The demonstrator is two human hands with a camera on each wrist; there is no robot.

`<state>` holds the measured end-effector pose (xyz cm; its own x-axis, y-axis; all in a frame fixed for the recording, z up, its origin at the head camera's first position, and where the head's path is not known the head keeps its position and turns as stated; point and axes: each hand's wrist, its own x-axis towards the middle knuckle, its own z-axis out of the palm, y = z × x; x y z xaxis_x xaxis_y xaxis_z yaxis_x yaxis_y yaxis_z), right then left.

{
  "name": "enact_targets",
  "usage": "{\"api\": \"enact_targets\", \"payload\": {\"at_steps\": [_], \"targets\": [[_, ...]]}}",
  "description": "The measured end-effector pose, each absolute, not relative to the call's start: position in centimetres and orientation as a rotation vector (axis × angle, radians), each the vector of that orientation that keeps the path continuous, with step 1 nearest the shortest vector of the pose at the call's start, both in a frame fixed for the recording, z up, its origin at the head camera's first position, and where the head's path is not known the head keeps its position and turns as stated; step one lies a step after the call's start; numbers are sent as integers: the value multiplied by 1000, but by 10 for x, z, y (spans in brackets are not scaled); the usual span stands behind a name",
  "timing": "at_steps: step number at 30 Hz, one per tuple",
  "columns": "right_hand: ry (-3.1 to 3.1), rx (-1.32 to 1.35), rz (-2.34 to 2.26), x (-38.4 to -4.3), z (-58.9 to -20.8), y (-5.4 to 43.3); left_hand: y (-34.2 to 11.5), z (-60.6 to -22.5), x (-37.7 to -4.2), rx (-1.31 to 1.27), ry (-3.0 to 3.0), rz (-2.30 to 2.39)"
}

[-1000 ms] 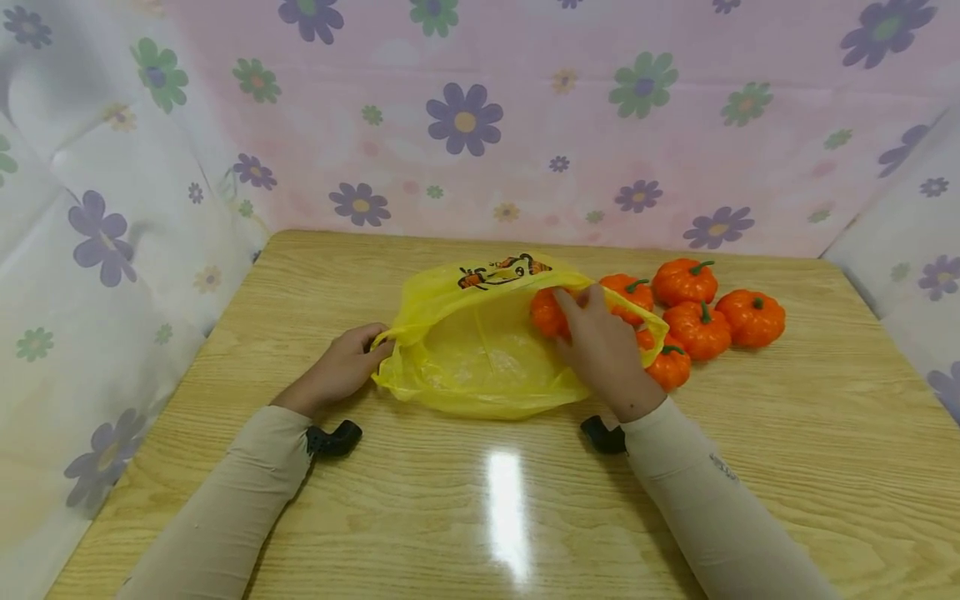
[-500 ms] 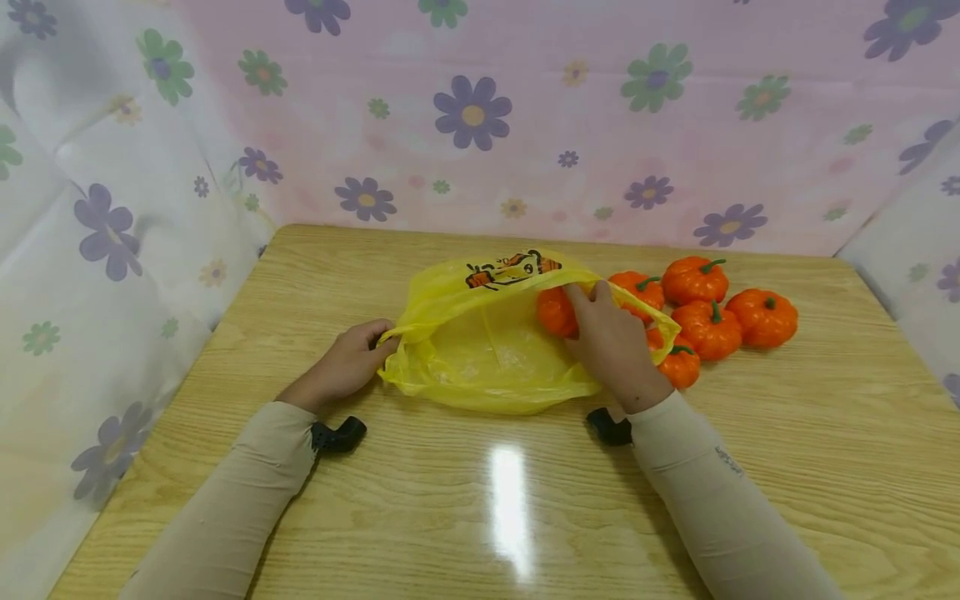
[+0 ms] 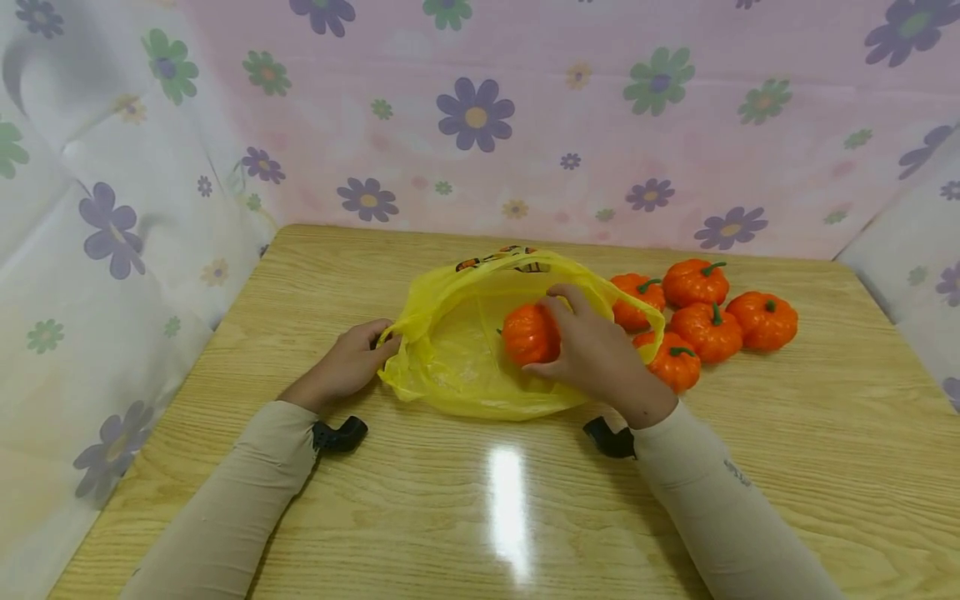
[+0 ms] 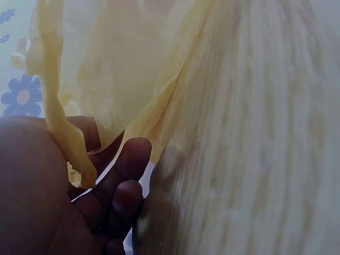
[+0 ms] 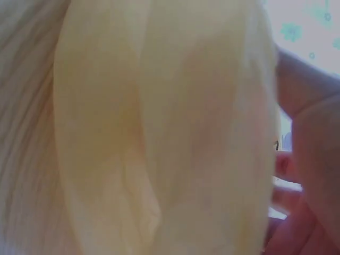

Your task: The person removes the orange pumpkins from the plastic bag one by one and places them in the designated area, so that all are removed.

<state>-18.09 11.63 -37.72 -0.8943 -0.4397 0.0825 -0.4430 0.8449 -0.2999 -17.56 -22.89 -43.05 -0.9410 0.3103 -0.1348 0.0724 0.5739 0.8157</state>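
A yellow plastic bag [image 3: 457, 375] lies on its side on the table, its mouth facing me. My left hand [image 3: 347, 362] pinches the bag's left edge between thumb and fingers; the left wrist view shows the yellow film [image 4: 69, 133] running between them. Inside the bag's mouth, my right hand [image 3: 596, 354] grips an orange toy pumpkin [image 3: 528, 335], which is tipped so its green stem points left. In the right wrist view, bag film [image 5: 159, 133] covers most of the picture and hides the pumpkin, with part of the hand at the right.
Several more orange pumpkins, among them a front one [image 3: 675, 364] and a far-right one [image 3: 762, 321], sit just right of the bag. The wooden table [image 3: 420, 500] meets a flowered cloth backdrop [image 3: 405, 150]. A black piece [image 3: 341, 435] sticks out at each wrist.
My right hand has moved slightly left and toward me with the pumpkin, turning it so the stem shows. The bag's mouth has opened wider and its printed top has folded back.
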Motion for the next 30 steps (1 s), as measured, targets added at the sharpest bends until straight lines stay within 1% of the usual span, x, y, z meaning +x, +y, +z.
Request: {"api": "enact_targets", "payload": {"at_steps": [6, 14, 22, 30], "targets": [[-3027, 723, 673, -174, -378, 118, -225, -429, -177, 297, 2545, 1293], [-2863, 788, 953, -163, -375, 126, -225, -430, -177, 301, 2541, 1301], [-2759, 799, 1235, -148, -373, 134, -231, -432, -176, 303, 2544, 1318], [-2718, 781, 1536, -129, -377, 152, -229, -430, -176, 323, 2529, 1328]]}}
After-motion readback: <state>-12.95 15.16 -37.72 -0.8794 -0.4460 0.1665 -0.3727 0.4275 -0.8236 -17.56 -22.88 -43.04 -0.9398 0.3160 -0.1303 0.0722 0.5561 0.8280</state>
